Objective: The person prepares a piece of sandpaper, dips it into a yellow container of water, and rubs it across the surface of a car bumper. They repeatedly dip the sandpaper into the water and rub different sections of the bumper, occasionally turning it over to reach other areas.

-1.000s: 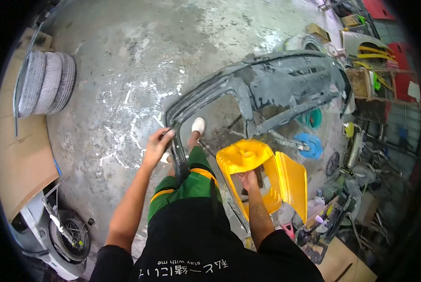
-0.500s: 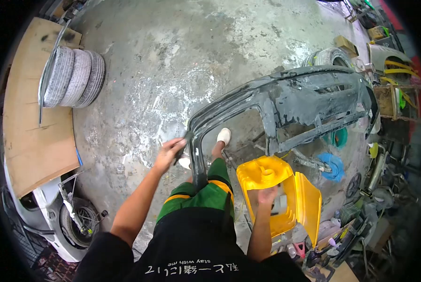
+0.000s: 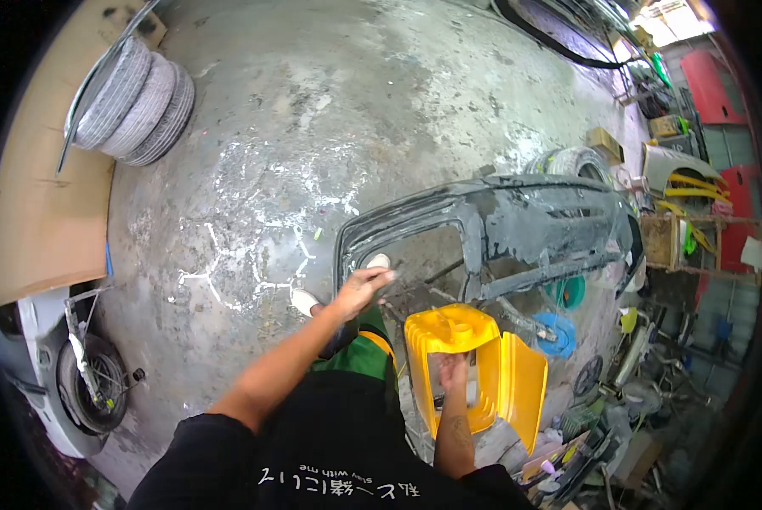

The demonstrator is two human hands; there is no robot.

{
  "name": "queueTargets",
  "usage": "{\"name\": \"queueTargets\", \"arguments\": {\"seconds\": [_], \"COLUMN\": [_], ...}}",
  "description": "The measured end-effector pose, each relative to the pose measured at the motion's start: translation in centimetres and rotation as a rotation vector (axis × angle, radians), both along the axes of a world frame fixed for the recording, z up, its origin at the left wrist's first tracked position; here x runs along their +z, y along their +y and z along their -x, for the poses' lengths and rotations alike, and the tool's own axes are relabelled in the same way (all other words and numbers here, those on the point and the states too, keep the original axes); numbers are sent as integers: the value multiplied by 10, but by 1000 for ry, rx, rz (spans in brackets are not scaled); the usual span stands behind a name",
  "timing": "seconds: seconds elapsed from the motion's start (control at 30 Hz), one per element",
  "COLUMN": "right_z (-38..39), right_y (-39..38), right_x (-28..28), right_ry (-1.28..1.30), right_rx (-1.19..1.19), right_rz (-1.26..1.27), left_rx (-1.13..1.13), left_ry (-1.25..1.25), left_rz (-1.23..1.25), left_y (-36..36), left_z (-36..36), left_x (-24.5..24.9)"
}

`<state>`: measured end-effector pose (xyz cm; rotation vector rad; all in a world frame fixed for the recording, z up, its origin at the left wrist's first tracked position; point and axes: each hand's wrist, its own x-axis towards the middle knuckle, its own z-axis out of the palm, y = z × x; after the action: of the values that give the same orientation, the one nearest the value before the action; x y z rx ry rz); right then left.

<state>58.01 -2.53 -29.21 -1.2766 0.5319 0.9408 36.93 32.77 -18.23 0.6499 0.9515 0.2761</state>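
Observation:
A grey-black car bumper [image 3: 517,225] with patchy, wet-looking surfaces stretches from my lap off to the right. My left hand [image 3: 362,291] is over its near end, fingers bent together; whatever they may hold is hidden or too small to name. My right hand [image 3: 454,371] is inside the cut-open side of a yellow plastic jerrycan [image 3: 453,323], which stands to the right of my legs with its cut panel folded outward. Blur and the can's shade obscure the right fingers.
Stacked tyres [image 3: 143,106] stand by a cardboard sheet [image 3: 53,212] on the left, above a car part with a wheel [image 3: 92,382]. A teal bucket [image 3: 570,291] and blue basin [image 3: 556,334] sit beyond the jerrycan. Assorted parts clutter the right side.
My left hand has moved right across the bumper's near end; the dark piece seen beside it before is no longer distinct. My right hand stays in the jerrycan. The view has shifted.

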Motion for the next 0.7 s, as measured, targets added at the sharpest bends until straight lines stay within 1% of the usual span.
{"name": "queueTargets", "arguments": {"seconds": [0.03, 0.07, 0.1, 0.13, 0.17, 0.2, 0.23, 0.27, 0.3, 0.37, 0.43, 0.5, 0.57, 0.63, 0.67, 0.7], "right_z": [-1, 11, 26, 31, 18, 8, 11, 12, 12, 15, 15, 10, 3, -18, -28, -32], "right_y": [-9, 13, 31, 38, 0, -5, -8, -7, -2, 13, 30, 40, 35, 4, -11, -6], "right_x": [-29, -9, 8, -7, -63, -71, -74, -75, -76, -72, -55, -27, -4, 9, 20, 42], "right_ry": [64, 139, 220, 297, 342, 326, 311, 285, 255, 162, 92, 59, 22, -125, -58, -72], "right_rx": [199, 227, 252, 306, 411, 385, 355, 317, 243, 62, -133, -265, -315, -310, -361, -353], "right_rz": [11, 39, 67, 169, 43, 134, 226, 217, 150, -17, -189, -298, -337, -667, -799, -792], "left_rx": [24, -39, 32, 13, 104, 116, 96, 131, 122, 181, 231, 205, 146, 80, 27, -23], "left_ry": [-14, 127, 219, 291, 321, 428, 529, 575, 628, 692, 660, 639, 575, 441, 369, 299], "left_rz": [-53, -169, -262, -145, -149, -225, -305, -277, -280, -307, -300, -288, -290, -245, -291, -338], "left_y": [8, 20, 23, 36, 42, 47, 52, 56, 60, 65, 68, 70, 69, 62, 57, 51], "left_z": [27, 58, 92, 126, 155, 192, 219, 246, 269, 294, 292, 267, 225, 160, 130, 101], "left_x": [-6, -10, -23, 1, 11, 8, 24, 31, 41, 47, 43, 26, -6, -15, -24, -30]}}
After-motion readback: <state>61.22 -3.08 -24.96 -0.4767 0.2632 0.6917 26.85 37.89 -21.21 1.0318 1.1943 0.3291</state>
